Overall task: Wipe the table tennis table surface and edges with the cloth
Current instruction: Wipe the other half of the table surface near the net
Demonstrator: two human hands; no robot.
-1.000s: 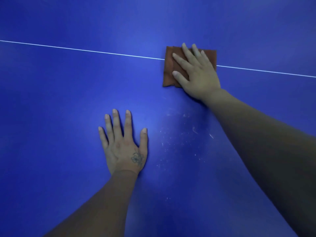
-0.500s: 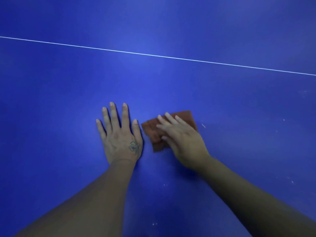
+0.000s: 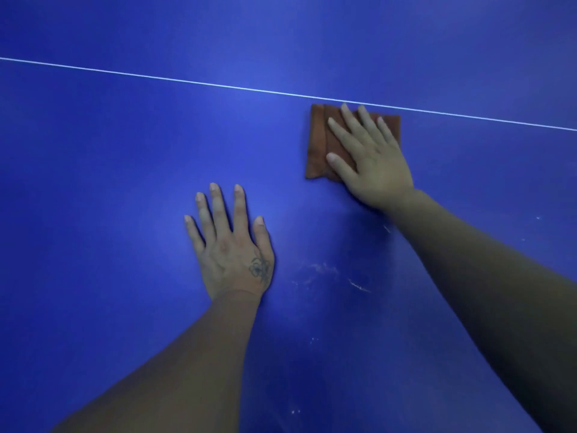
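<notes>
A folded brown cloth [image 3: 321, 142] is seen flat on the blue table tennis table [image 3: 109, 182], far out on the right-hand side, its far edge just touching the thin white line [image 3: 187, 81] that crosses the surface. The cloth is pinned under the right hand [image 3: 373, 164], whose fingers [image 3: 343, 137] are laid out straight and spread on top of it; it is pressed, not gripped. Most of the exposed fabric lies to the left of and beyond those fingers, the palm covering the near right corner. The cloth's long axis appears to run roughly away from the person, with soft fold ridges lying the same way. The left hand [image 3: 232, 245] is planted flat on bare table, fingers straight and splayed, nothing held; it sits nearer the body and well apart from the cloth, probably as a brace. The right hand is plainly the working one. Pale smears and specks [image 3: 324, 271] are noted on the surface between the two forearms, nearer than the cloth, so a pull back toward the body is judged the likely next stroke. The fabric looks thin, matte and limp; bunching under uneven pressure is a risk. No table edge is in view.
</notes>
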